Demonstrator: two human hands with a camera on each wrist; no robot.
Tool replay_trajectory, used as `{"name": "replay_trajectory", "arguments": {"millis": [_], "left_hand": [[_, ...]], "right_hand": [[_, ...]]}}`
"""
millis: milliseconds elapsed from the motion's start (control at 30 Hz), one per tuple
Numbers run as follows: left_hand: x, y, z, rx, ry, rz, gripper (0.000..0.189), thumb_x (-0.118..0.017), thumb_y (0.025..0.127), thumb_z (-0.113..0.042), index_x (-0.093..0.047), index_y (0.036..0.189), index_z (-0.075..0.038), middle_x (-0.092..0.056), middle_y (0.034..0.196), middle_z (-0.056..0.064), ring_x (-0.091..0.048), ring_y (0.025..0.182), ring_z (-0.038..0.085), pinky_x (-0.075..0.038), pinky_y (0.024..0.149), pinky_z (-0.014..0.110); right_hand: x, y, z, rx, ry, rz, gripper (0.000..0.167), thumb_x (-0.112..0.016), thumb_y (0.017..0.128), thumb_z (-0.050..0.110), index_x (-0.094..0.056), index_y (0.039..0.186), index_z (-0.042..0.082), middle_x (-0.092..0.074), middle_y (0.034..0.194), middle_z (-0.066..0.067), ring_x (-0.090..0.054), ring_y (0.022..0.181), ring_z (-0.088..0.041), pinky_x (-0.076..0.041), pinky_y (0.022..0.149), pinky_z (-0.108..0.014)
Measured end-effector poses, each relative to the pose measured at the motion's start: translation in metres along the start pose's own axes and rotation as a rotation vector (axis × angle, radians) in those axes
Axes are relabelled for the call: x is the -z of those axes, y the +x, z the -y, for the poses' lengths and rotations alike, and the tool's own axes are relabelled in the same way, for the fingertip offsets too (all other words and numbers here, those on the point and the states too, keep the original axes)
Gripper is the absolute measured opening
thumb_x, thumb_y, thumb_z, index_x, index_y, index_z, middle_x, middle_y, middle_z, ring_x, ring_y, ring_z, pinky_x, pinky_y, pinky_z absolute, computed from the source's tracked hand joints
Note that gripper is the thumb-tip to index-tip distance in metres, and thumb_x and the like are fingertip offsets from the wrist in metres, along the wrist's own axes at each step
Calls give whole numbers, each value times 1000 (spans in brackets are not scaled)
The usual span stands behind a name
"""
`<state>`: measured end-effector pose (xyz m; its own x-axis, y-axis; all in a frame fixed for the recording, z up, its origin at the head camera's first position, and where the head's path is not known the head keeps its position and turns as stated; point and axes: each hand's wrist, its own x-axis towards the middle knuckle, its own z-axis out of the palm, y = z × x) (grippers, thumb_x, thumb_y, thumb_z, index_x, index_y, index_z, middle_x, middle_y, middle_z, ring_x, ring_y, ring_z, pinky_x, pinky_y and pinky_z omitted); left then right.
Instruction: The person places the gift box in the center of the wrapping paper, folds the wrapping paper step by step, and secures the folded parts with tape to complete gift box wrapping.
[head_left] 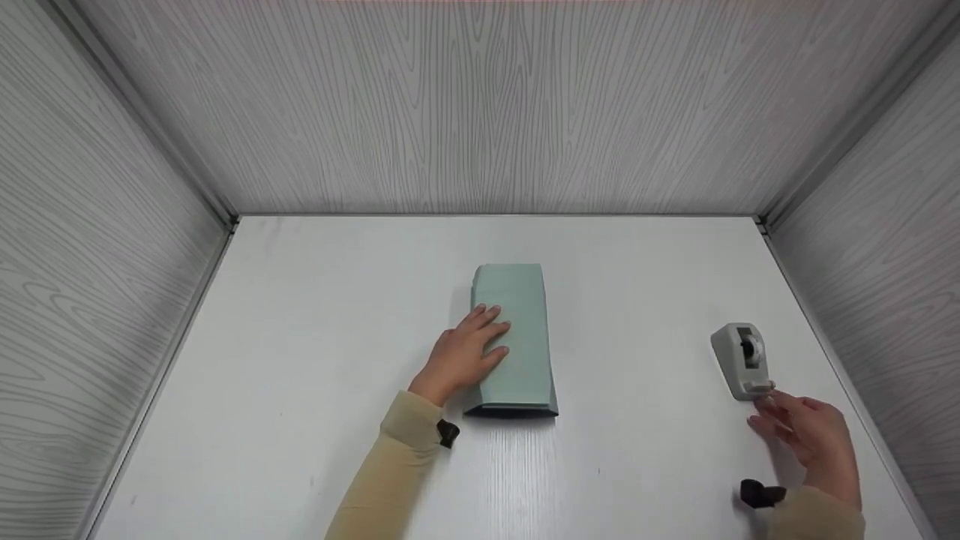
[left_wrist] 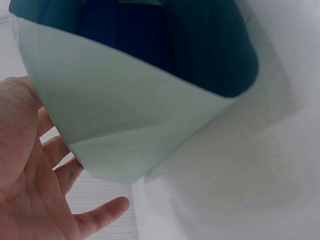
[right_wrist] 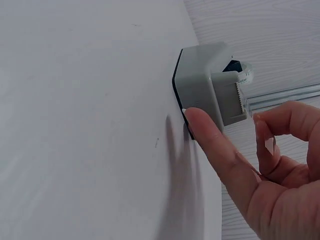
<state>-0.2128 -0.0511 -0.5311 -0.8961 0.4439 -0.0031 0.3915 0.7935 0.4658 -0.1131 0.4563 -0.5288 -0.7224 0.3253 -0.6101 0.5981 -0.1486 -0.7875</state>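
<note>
A pale green sheet of wrapping paper [head_left: 517, 337] lies on the table, folded round into a long sleeve. Its near end gapes, and the left wrist view shows something dark blue [left_wrist: 142, 35] within. My left hand [head_left: 461, 356] rests on the sleeve's left side with fingers spread. Farther right stands a light grey tape dispenser [head_left: 739, 360] with a roll of clear tape [right_wrist: 246, 73]. At its toothed cutting edge, my right hand [head_left: 814, 431] pinches the tape's end between fingertips. Another finger of that hand extends beside the dispenser's front, low over the table.
The white tabletop [head_left: 337, 315] holds the sleeve near its middle and the dispenser toward its right edge. Grey wood-grain panels rise at the back [head_left: 495, 112], left [head_left: 82, 262] and right [head_left: 885, 247].
</note>
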Motion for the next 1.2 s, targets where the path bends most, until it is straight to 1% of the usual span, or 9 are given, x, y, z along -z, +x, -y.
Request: {"name": "replay_trajectory", "arguments": {"millis": [133, 233, 467, 633, 733, 867, 1067, 1133, 1200], "left_hand": [[0, 0, 0, 0, 7, -2, 48, -53, 101, -41, -52, 144, -21, -32, 157, -2, -22, 146, 19, -36, 103, 56], [1, 0, 0, 7, 10, 0, 48, -53, 100, -41, -52, 144, -21, -32, 157, -2, -22, 146, 19, -36, 103, 55], [1, 0, -1, 17, 2, 4, 48, -53, 100, -41, -52, 144, -22, -32, 157, -2, -21, 146, 19, -36, 104, 55], [1, 0, -1, 18, -4, 7, 48, -53, 101, -41, -52, 144, -22, -32, 158, -2, -21, 146, 19, -34, 105, 57], [1, 0, -1, 21, -7, 6, 48, -53, 100, -41, -52, 144, -22, -31, 158, -2, -20, 146, 18, -34, 105, 57], [2, 0, -2, 21, -15, 2, 48, -54, 100, -41, -52, 144, -22, -31, 158, -2, -20, 146, 18, -35, 105, 55], [2, 0, -1, 2, -8, -6, 47, -55, 100, -40, -53, 143, -20, -33, 157, 0, -23, 146, 20, -38, 102, 56], [1, 0, -1, 0, -2, -7, 47, -54, 100, -40, -53, 143, -20, -34, 157, -1, -23, 146, 20, -39, 102, 55], [1, 0, -1, -3, 1, -8, 47, -54, 100, -40, -53, 143, -20, -34, 156, 0, -23, 146, 20, -39, 101, 56]], "right_hand": [[-2, -1, -1, 15, -33, -3, 29, -56, 98, 16, -49, 118, -4, -66, 84, 5, -69, 84, -12, -54, 86, -36], [-4, -2, 0, 24, -66, -24, 36, -57, 98, 18, -48, 120, -8, -65, 83, 5, -70, 82, -15, -55, 83, -35], [-5, 2, -2, 63, -117, -63, 33, -62, 94, 14, -49, 112, -11, -64, 83, 1, -71, 77, -18, -57, 78, -35], [-7, 2, 1, 107, -311, -128, 30, -60, 95, 18, -49, 101, -9, -67, 87, -2, -71, 75, -15, -56, 78, -38], [-9, 0, 5, 122, -400, -155, 26, -58, 96, 19, -50, 95, -6, -68, 89, -2, -71, 74, -15, -55, 74, -34], [-13, -2, 9, 144, -400, -162, 21, -57, 93, 13, -49, 83, -3, -66, 85, -2, -71, 71, -16, -58, 66, -32], [-15, 0, 12, 172, -425, -173, 19, -57, 91, 10, -50, 83, -6, -65, 76, 3, -71, 66, -15, -58, 64, -32], [-15, 2, 11, 182, -444, -173, 19, -57, 92, 10, -50, 85, -6, -65, 79, 1, -69, 66, -12, -58, 65, -31], [-14, 4, 11, 187, -449, -174, 20, -57, 92, 9, -50, 85, -7, -66, 86, -7, -68, 67, -10, -58, 66, -32]]}}
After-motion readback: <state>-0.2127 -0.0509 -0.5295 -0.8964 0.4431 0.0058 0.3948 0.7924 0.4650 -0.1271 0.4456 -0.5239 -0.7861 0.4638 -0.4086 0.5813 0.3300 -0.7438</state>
